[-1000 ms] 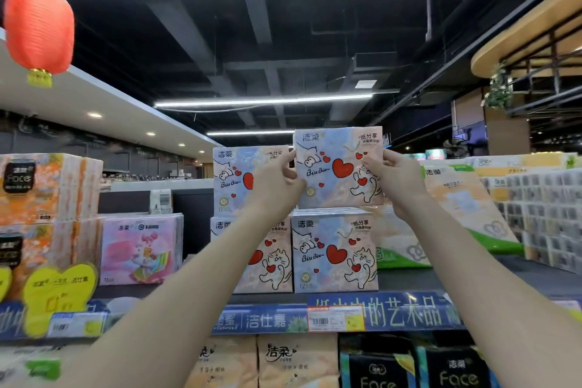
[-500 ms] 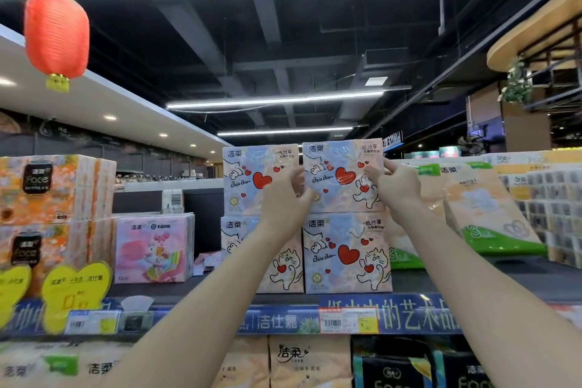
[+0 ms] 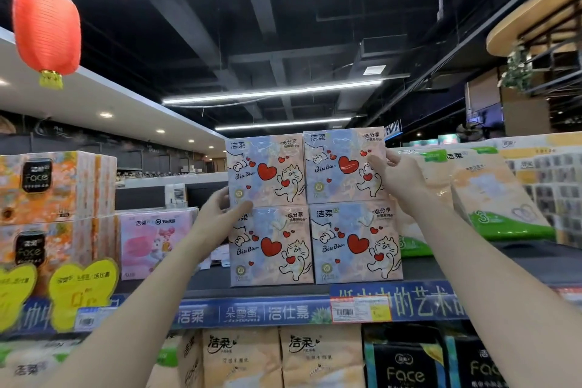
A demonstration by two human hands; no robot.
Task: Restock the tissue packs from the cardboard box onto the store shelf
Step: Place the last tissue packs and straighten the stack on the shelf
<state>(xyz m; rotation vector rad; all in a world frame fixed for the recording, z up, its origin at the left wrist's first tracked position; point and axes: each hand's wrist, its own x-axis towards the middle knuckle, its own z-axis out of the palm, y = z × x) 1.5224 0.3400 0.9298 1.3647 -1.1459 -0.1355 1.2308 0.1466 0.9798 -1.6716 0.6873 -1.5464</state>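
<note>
Four pastel tissue packs with red hearts and cats stand two by two on the top shelf (image 3: 208,280). My left hand (image 3: 217,217) grips the lower left corner of the upper left pack (image 3: 267,170), thumb on its front. My right hand (image 3: 401,179) holds the right edge of the upper right pack (image 3: 340,164), thumb across its front. Both upper packs rest squarely on the lower left pack (image 3: 271,249) and the lower right pack (image 3: 356,246). The cardboard box is out of view.
Orange Face packs (image 3: 53,186) and a pink pack (image 3: 154,239) stand to the left, and green-trimmed packs (image 3: 491,195) lean at the right. Yellow heart tags (image 3: 82,290) hang on the shelf edge. A red lantern (image 3: 47,28) hangs upper left. More packs (image 3: 242,356) fill the shelf below.
The upper right pack came down onto the lower right pack. My left hand left it and moved to the upper left pack's lower left corner; my right hand stayed on its right edge.
</note>
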